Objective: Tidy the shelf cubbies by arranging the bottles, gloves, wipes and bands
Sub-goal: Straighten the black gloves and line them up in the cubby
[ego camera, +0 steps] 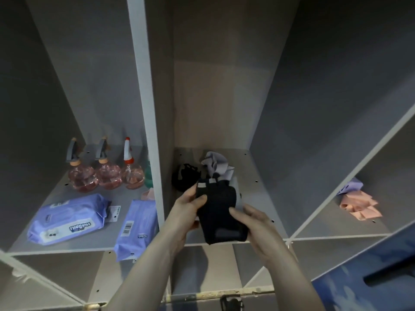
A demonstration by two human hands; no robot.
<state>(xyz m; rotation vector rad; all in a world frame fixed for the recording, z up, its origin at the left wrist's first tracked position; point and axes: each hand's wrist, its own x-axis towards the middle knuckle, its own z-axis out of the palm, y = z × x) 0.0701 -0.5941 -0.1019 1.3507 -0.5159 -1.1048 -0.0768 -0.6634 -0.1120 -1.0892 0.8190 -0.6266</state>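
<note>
Both forearms reached up into the middle cubby of the grey shelf (155, 108). The left hand (187, 212) and right hand (253, 223) held a black fabric glove (221, 212) from either side, fingers curled round its edges, just above the cubby floor.

A storage or utility corner is suggested: grey shelf cubbies (155, 131), with spray bottles (105, 169) and wipe packs (67, 218) stocked at nine o'clock.

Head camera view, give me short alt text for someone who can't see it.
Two hands, left hand and right hand, hold a black glove at the middle cubby. The left cubby holds three pink spray bottles and two purple wipes packs.
</note>
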